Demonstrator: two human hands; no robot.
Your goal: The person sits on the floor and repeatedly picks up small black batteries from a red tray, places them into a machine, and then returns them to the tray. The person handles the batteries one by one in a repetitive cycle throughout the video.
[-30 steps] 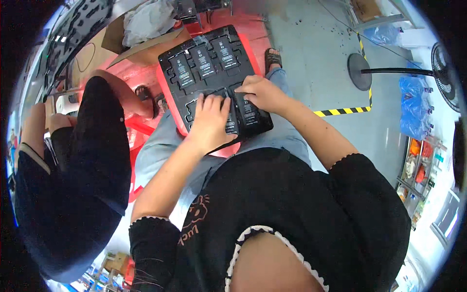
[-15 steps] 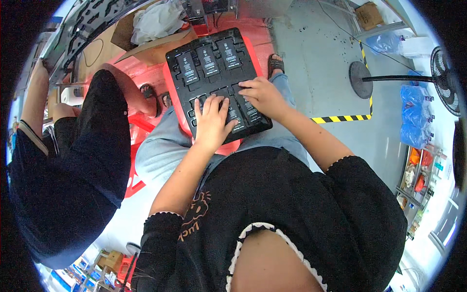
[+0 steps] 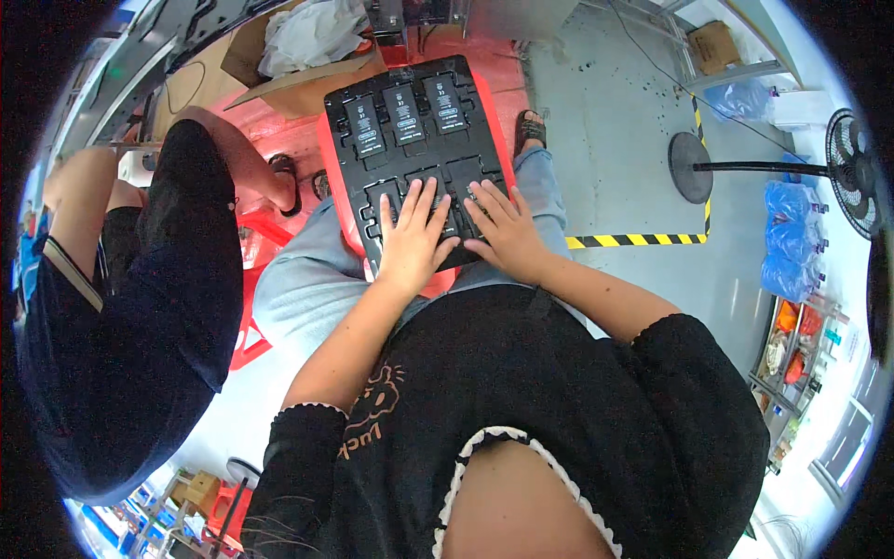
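A black moulded tray point(image 3: 410, 164) rests on a red stool point(image 3: 336, 186) between my knees. Three flat black batteries with pale print fill its far row: a left one point(image 3: 364, 128), a middle one point(image 3: 404, 116) and a right one point(image 3: 445, 103). My left hand point(image 3: 411, 244) lies palm down across the near row, fingers spread. Beside it my right hand point(image 3: 511, 235) is flat on the near right of the tray, fingers also apart. Neither hand holds anything. Most of the near row's contents are covered by my hands.
On my left sits another person in dark clothes point(image 3: 158, 307). Beyond the tray stands an open cardboard box point(image 3: 307, 88) with a white plastic bag point(image 3: 312, 37). To the right are a black pedestal fan point(image 3: 689, 168), striped floor tape point(image 3: 643, 240) and blue-wrapped bundles point(image 3: 790, 238).
My right hand has moved nearer to me, and its fingers have gone from bent to spread flat. My left hand has shifted slightly right, staying on the tray.
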